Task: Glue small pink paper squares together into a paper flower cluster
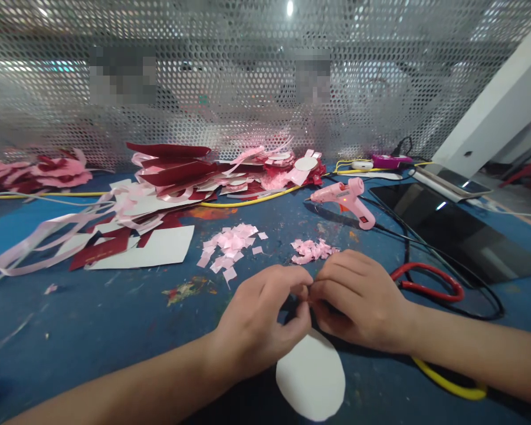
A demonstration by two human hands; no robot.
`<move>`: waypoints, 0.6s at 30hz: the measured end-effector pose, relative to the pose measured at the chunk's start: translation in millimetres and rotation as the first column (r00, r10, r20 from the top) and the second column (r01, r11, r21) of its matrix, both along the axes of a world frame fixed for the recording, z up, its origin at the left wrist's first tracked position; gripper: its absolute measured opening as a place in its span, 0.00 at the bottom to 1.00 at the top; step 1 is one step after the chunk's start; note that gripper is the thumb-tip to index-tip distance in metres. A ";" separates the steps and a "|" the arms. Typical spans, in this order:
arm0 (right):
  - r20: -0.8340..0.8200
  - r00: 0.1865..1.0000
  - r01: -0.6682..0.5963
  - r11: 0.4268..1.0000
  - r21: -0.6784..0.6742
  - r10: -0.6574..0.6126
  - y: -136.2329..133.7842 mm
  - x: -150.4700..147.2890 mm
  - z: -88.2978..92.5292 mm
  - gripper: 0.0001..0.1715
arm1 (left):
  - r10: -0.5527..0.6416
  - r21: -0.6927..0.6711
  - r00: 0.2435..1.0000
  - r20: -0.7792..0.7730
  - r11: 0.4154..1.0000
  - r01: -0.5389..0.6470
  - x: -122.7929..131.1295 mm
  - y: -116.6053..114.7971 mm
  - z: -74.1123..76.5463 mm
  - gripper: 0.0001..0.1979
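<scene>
Pink glue gun [346,198], pink squares [235,243] lie beyond; left hand [259,319] overlaps white oval [312,378]. Its fingertips meet right hand's [367,301]; grip hidden, can't tell.

Perforated metal screen [248,112] behind; 1 white post [491,88] right; dark panel [473,236].

A white glare spot tops the mesh [248,77] (patches there are pixelated); the dark panel [451,227] reflects light, and shadow lies under the right hand [363,301].
</scene>
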State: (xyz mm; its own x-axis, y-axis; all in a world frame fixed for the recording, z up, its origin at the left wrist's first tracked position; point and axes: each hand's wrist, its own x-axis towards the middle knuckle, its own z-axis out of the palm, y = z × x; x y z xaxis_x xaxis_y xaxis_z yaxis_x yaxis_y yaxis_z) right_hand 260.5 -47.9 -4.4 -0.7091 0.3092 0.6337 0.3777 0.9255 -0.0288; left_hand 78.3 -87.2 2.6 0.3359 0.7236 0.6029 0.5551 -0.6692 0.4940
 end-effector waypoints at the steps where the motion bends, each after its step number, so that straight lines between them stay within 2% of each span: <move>1: -0.018 1.000 0.019 1.000 0.009 -0.019 -0.3 0.5 0.9 0.01 | 0.007 -0.019 1.000 0.024 1.000 -0.007 -0.4 0.3 0.2 0.19; 2: -0.046 0.998 0.039 0.999 0.007 -0.039 -0.7 1.2 1.9 0.01 | 0.024 -0.051 0.998 0.052 0.998 -0.021 -0.9 0.8 0.5 0.20; 5: -0.135 0.988 0.064 0.995 -0.071 -0.073 -1.3 4.4 4.5 0.12 | 0.115 -0.181 0.987 0.113 0.979 -0.094 -2.7 2.4 2.3 0.21; 7: -0.128 0.988 0.064 0.988 -0.139 -0.082 -0.9 5.9 5.5 0.16 | 0.167 -0.232 0.979 0.116 0.963 -0.137 -3.7 3.5 3.6 0.21; 13: -0.043 0.997 0.056 0.963 -0.262 -0.069 2.4 2.7 7.3 0.07 | 0.118 -0.208 0.991 0.068 0.973 -0.101 -3.0 4.3 3.7 0.20; 18: -0.097 0.995 -0.010 0.982 -0.189 -0.009 3.2 2.4 4.9 0.04 | 0.073 -0.181 0.996 0.052 0.982 -0.062 -1.9 4.2 3.2 0.20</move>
State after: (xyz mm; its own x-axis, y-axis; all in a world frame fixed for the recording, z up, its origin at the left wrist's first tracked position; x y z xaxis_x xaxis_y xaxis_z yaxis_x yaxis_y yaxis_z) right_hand 263.0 -44.7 0.5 -0.6471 0.4297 0.6298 0.3639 0.9000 -0.2402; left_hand 76.4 -83.0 5.8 0.2504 0.8414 0.4788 0.5627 -0.5290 0.6352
